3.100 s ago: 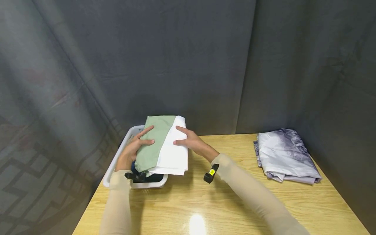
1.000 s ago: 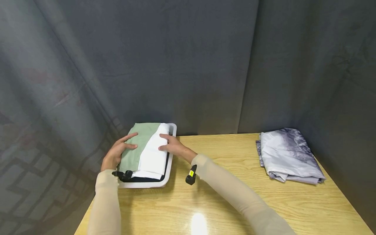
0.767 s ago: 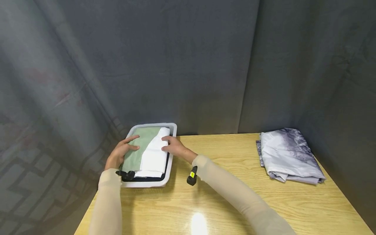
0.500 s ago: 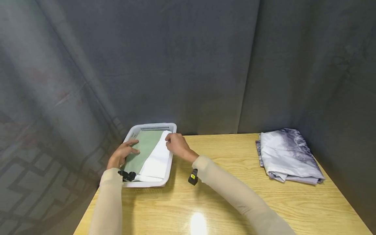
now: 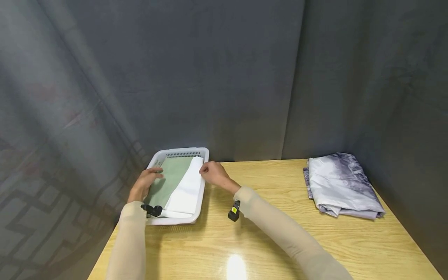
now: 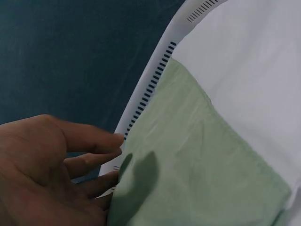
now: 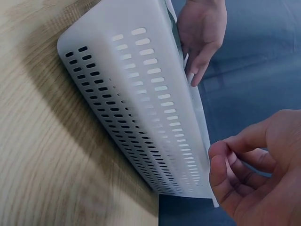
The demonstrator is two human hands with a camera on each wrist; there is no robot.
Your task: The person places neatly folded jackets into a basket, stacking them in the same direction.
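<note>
A folded green-and-white cloth lies flat inside a white plastic basket on the left part of the table. My left hand is at the basket's left rim, and in the left wrist view its relaxed fingers sit beside the green edge with nothing held. At the right rim is my right hand. Its fingers are loosely curled beside the rim in the right wrist view, with no cloth between them.
Another folded cloth, white with grey-purple patterning, lies at the table's right end. Dark grey curtains hang behind and at both sides of the wooden table. The basket stands close to the back curtain.
Both hands carried the green-and-white cloth left and lowered it into the basket. The right hand then let go and moved slightly right, while the left fingers drew back toward the left rim.
</note>
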